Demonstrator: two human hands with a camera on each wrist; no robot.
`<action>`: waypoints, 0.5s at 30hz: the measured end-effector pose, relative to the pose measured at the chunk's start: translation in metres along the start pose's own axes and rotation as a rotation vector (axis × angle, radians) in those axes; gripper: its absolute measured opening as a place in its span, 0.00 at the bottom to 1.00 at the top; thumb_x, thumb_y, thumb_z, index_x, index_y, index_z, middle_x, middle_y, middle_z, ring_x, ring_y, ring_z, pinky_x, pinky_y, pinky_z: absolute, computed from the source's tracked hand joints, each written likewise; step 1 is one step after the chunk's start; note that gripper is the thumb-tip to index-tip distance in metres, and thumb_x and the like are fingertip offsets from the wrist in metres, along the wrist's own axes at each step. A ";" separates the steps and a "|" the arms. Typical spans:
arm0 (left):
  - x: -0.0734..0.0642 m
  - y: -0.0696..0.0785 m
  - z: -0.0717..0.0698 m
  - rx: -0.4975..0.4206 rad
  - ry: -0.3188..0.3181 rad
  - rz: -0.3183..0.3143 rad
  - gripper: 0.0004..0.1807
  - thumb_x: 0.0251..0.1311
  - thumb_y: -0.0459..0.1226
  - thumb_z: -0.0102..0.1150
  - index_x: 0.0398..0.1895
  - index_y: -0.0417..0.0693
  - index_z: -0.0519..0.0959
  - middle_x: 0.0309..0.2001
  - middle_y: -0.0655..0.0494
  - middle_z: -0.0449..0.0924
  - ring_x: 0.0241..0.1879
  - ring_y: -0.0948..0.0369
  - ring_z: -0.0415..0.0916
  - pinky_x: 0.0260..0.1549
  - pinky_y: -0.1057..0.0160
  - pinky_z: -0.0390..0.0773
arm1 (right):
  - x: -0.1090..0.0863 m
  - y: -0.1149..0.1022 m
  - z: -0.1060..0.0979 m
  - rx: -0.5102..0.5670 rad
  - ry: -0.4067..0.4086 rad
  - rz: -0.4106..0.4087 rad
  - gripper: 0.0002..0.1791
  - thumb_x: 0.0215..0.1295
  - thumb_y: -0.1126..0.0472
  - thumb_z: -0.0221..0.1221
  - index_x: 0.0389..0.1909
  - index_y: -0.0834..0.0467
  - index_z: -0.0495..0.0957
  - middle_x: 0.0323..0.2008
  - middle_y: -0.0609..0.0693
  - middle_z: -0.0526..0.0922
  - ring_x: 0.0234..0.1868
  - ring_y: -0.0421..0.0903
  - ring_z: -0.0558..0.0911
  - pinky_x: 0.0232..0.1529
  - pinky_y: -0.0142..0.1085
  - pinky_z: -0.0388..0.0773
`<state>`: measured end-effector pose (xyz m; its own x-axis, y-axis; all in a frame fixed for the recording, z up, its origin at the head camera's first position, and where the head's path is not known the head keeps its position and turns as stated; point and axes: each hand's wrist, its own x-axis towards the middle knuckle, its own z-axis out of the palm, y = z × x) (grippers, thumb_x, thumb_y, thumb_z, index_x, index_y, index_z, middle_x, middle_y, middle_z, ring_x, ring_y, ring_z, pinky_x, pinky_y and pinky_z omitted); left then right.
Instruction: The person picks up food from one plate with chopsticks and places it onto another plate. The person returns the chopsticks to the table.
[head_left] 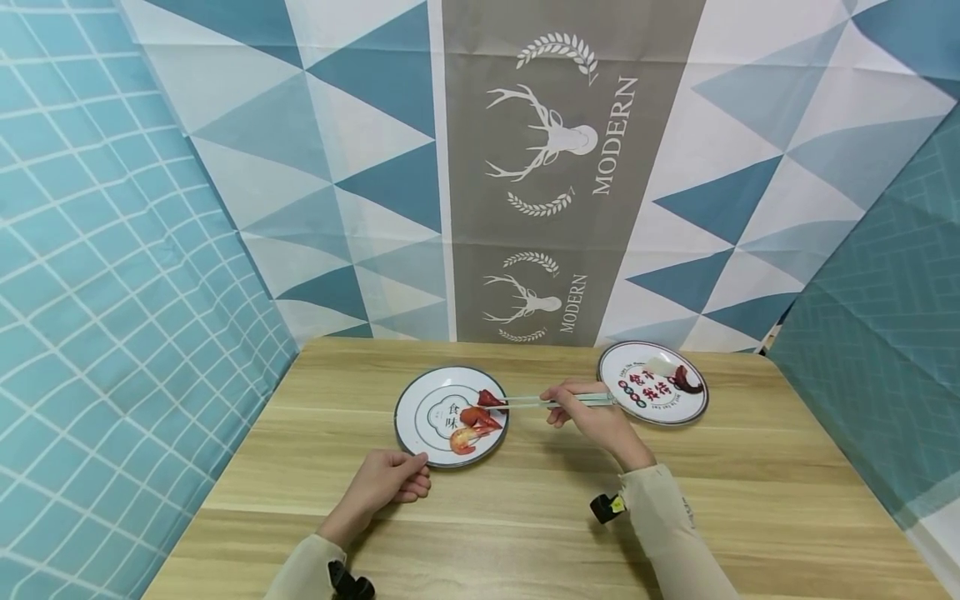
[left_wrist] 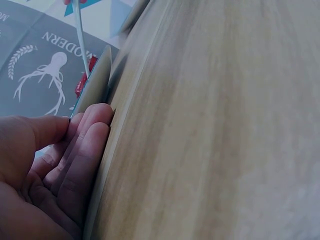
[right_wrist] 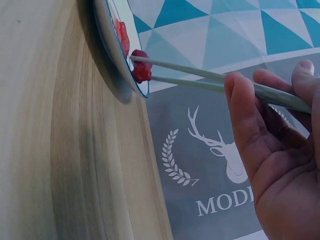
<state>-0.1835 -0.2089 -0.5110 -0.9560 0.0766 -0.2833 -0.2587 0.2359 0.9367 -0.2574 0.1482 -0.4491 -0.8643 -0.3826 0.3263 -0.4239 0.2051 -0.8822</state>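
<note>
Left hand point(head_left: 387, 482) is pinching the near rim of the left plate point(head_left: 416, 417), thumb on top, fingers curling below; probably steadying it so it isn't sliding on the table point(head_left: 525, 517). Right hand point(head_left: 596, 417) is grasping chopsticks point(right_wrist: 200, 72), tips pointing across to the left plate. The sticks are lying slightly apart, likely to leave room for food between them.

Red piece point(right_wrist: 141, 70) is sitting at the left plate's right side, by the rim, with a stick tip on either side. Whether the tips are squeezing it or only touching, can't tell. Shrimp point(head_left: 467, 439) and orange piece point(head_left: 474, 415) are lying nearer the person, bunched with it on that same side, which is probably making for a short reach. Right plate point(head_left: 675, 408) is standing well apart, beyond the right hand, carrying a dark piece point(head_left: 686, 381) and a pale piece point(head_left: 660, 367); it is perhaps serving as a second food dish.

Looks: red piece is showing deep red, glossy, lumpy, irregular. Orange piece is looking more orange-red, shrimp paler orange and curled. Left plate is showing white, dark-rimmed, with characters in the middle.
</note>
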 end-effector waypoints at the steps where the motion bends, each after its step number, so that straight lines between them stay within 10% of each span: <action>1: 0.000 0.000 0.000 0.000 0.000 0.001 0.21 0.73 0.46 0.59 0.37 0.33 0.85 0.27 0.51 0.88 0.25 0.63 0.86 0.29 0.66 0.89 | 0.000 0.000 0.000 -0.002 0.006 0.007 0.16 0.80 0.60 0.54 0.41 0.66 0.87 0.34 0.58 0.87 0.29 0.48 0.89 0.34 0.41 0.90; 15: 0.000 0.000 0.000 -0.002 -0.001 0.005 0.22 0.73 0.46 0.59 0.37 0.33 0.85 0.27 0.51 0.88 0.26 0.63 0.86 0.30 0.66 0.89 | 0.005 0.004 0.011 0.027 0.007 0.031 0.17 0.80 0.61 0.53 0.42 0.70 0.86 0.35 0.57 0.86 0.30 0.48 0.89 0.36 0.39 0.90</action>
<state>-0.1832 -0.2092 -0.5111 -0.9570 0.0788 -0.2793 -0.2546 0.2336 0.9384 -0.2605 0.1370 -0.4544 -0.8790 -0.3698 0.3011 -0.3894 0.1919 -0.9009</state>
